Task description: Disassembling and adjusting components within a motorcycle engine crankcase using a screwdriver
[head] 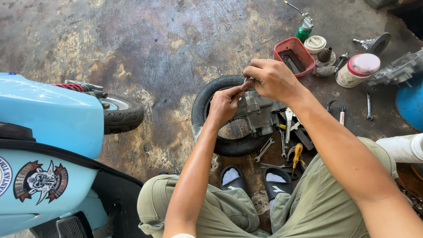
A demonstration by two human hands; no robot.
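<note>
Engine part (260, 112) on tyre (207, 103); both hands' fingers (240, 90) pinch small metal piece (247, 79); wrenches (264, 150), red tray (294, 55) nearby

Stained concrete floor (176, 39) under tyre (202, 103), wrenches (264, 150), red tray (294, 55).

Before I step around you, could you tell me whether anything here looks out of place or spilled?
Nothing looks spilled, but tools lie loose: wrenches and a yellow-handled screwdriver are scattered on the stained floor by the sandals. Both hands work over an engine part resting on a loose tyre.
</note>
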